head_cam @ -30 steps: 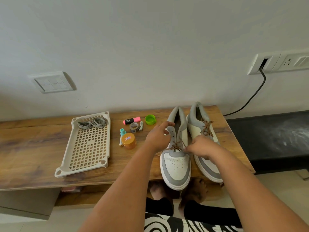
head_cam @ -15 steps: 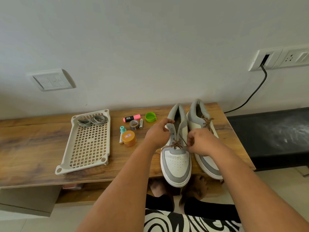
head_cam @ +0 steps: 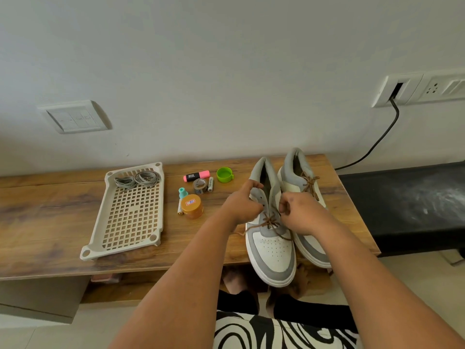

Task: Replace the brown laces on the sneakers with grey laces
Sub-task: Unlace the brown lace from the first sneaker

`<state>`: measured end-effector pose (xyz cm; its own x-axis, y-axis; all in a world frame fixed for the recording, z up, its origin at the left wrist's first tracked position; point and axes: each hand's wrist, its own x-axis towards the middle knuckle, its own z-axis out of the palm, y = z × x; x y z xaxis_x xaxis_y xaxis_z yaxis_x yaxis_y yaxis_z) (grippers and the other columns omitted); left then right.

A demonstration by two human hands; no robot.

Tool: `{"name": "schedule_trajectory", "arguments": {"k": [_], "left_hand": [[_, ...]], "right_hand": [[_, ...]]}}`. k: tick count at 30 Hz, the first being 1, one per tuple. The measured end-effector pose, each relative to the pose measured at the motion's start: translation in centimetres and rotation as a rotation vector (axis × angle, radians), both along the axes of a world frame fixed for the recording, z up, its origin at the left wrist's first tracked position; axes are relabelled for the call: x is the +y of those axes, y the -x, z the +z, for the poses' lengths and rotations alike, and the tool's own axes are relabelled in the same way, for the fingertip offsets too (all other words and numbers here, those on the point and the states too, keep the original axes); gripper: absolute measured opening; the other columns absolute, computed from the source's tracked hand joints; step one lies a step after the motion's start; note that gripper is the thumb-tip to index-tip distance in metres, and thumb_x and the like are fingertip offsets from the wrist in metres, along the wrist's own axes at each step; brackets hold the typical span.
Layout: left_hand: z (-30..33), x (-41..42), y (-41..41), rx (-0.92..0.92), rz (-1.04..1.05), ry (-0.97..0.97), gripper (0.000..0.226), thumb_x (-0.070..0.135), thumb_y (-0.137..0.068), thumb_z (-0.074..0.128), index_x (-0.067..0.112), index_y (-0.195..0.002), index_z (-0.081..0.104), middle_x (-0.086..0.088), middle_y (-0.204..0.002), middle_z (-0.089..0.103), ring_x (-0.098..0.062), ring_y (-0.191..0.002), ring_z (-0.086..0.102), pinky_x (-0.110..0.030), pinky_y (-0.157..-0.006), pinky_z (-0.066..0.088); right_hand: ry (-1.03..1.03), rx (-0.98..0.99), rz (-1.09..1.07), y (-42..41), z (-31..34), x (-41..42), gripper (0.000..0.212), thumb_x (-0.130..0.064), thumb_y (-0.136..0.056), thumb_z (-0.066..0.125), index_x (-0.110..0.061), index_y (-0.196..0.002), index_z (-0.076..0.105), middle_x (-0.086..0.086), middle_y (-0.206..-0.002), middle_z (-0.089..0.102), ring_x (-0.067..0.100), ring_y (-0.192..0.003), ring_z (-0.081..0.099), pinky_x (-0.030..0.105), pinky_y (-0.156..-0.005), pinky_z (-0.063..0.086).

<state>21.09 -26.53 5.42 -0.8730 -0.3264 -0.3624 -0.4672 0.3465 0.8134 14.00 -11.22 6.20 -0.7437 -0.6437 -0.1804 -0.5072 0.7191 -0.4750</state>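
Two white and grey sneakers stand side by side on the wooden bench (head_cam: 50,212), toes toward me. The left sneaker (head_cam: 273,250) has a brown lace (head_cam: 270,222) only across its lower eyelets, with loose ends trailing to both sides. My left hand (head_cam: 242,205) grips the left side of its upper, index finger stretched toward the collar. My right hand (head_cam: 300,212) pinches the brown lace at the tongue. The right sneaker (head_cam: 299,177) keeps its brown lace (head_cam: 310,183) tied. Two coiled grey laces (head_cam: 137,180) lie at the far end of a beige perforated tray (head_cam: 130,235).
Between tray and sneakers lie a pink highlighter (head_cam: 196,175), a green cap (head_cam: 224,174), a tape roll (head_cam: 199,186), batteries (head_cam: 210,184), a small teal bottle (head_cam: 183,193) and an orange jar (head_cam: 192,206). A black cable (head_cam: 377,139) runs from the wall socket. A black surface (head_cam: 407,205) adjoins the bench.
My right hand has moved up from the toe-side lace crossing to the tongue, drawing the brown lace out of the eyelets. My left hand stays on the sneaker's left side.
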Motion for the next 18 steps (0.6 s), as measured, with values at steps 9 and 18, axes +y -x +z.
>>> {"name": "schedule_trajectory", "arguments": {"k": [9, 18], "left_hand": [[0.1, 0.4, 0.0, -0.006, 0.005, 0.013, 0.050, 0.004, -0.090, 0.044, 0.032, -0.131, 0.042, -0.013, -0.092, 0.059, -0.024, -0.079, 0.056, -0.044, -0.080, 0.054], [0.2, 0.4, -0.2, -0.028, 0.019, -0.023, 0.053, 0.009, -0.090, 0.049, 0.036, -0.135, 0.039, -0.013, -0.103, 0.059, -0.027, -0.090, 0.061, -0.051, -0.089, 0.056]], "right_hand": [[0.188, 0.016, -0.020, -0.3, -0.9, -0.5, 0.024, -0.016, -0.092, 0.060, -0.017, -0.114, 0.051, 0.000, -0.080, 0.059, 0.014, -0.072, 0.057, 0.032, -0.066, 0.049], [-0.618, 0.034, 0.028, -0.8, 1.7, 0.9, 0.023, -0.015, -0.084, 0.064, -0.014, -0.106, 0.058, 0.004, -0.091, 0.055, 0.021, -0.087, 0.059, 0.031, -0.078, 0.053]]}}
